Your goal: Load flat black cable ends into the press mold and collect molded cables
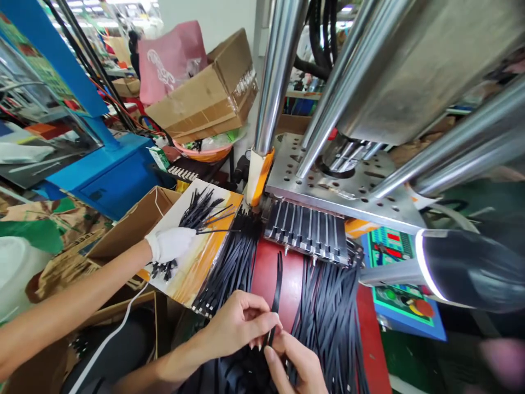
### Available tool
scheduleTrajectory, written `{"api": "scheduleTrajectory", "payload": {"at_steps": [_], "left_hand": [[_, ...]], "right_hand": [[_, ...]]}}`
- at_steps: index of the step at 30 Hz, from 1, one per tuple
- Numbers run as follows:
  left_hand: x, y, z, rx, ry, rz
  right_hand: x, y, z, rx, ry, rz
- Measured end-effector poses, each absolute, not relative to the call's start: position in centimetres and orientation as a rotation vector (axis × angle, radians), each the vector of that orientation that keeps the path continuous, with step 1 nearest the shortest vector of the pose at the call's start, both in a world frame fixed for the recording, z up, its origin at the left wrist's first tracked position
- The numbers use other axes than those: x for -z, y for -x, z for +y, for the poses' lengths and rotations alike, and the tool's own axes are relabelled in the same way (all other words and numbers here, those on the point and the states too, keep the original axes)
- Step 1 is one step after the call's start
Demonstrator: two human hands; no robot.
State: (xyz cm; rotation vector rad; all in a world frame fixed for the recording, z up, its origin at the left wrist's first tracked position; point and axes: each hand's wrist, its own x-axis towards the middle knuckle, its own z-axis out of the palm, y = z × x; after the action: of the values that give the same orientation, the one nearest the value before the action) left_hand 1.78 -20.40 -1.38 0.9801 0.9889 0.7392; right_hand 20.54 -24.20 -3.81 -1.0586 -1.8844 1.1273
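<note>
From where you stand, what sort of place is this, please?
Probably a factory workshop: there is a large metal press, a control panel with buttons, and many black strips on a red worktop.

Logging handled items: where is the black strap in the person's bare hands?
Low and just right of centre in the head view: the black strap extends from the left hand and right hand, over the red tabletop, between the strap bundles.
</note>
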Motion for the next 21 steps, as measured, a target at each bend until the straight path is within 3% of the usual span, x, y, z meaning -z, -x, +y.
{"api": "scheduleTrajectory", "payload": {"at_steps": [3, 6, 10, 13, 18, 21], "left_hand": [[1.2, -1.7, -20.8, -0.751, -1.201, 0.99], [2.1, -1.8, -21.9, -0.767, -1.511, 1.018], [3.7, -1.7, -22.8, -0.617, -1.624, 1.116], [3.0, -1.5, -21.1, -0.56, -1.548, 1.148], [-0.4, -2.0, -14.5, -0.87, -1.422, 1.092], [-1.6, -2.4, -11.9, -0.864, -1.482, 0.97]], "right_hand": [[3.2, -21.6, -23.3, -1.316, 1.081, -1.848], [3.1, -21.7, -21.8, -1.548, 1.237, -1.421], [4.1, -20.1, -19.8, -1.512, 1.31, -0.977], [4.6, -19.3, -19.8, -1.396, 1.34, -1.031], [4.4, -19.1, -21.0, -1.216, 1.296, -1.378], [4.2, -18.9, -21.2, -1.138, 1.27, -1.506]]}}
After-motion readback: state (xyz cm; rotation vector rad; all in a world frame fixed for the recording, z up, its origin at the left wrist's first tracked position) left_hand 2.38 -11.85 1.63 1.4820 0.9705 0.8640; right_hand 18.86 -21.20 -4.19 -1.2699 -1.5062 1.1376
